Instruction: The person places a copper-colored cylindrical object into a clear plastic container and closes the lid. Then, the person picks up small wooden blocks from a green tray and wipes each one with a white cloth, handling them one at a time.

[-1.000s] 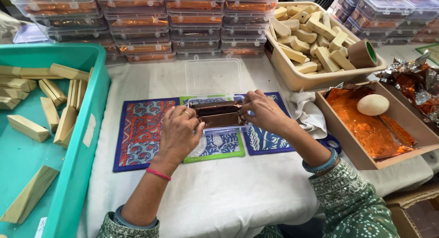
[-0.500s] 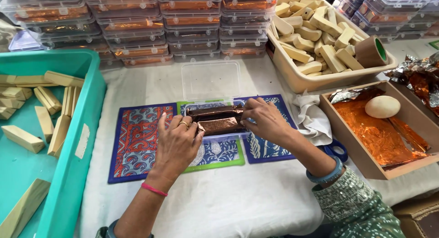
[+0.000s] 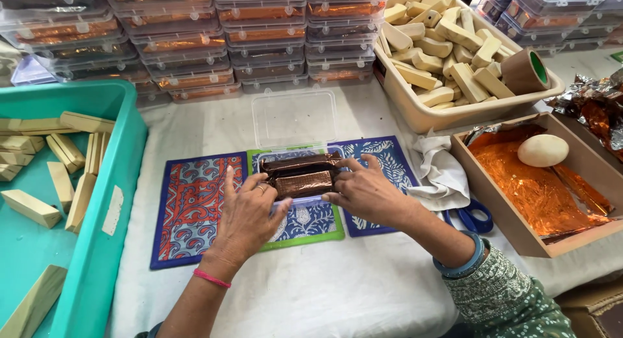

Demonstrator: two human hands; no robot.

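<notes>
Both of my hands meet at the middle of the bench — my left hand (image 3: 250, 211), fingers curled with a ring on one, presses against the left end of a copper-foil-wrapped bar (image 3: 304, 183), and my right hand (image 3: 368, 192) pinches its right end. That bar lies in a clear plastic box (image 3: 295, 157) with its lid (image 3: 294, 117) flipped open behind, next to another wrapped bar (image 3: 300, 163) at the far side of the box. The box sits on patterned mats (image 3: 195, 208). Far left stands a teal tub (image 3: 97, 247) holding pale wedge-shaped blocks (image 3: 29, 207). Beyond my hands, stacks of closed clear boxes (image 3: 188, 46) line the back. To the right — a white cloth (image 3: 441, 176), blue-handled scissors (image 3: 477, 216), a beige tub (image 3: 448, 114) of pale blocks with a tape roll (image 3: 524, 71), and a wooden tray (image 3: 506, 215) with orange foil (image 3: 538, 195) and a pale oval lump (image 3: 542, 150).
</notes>
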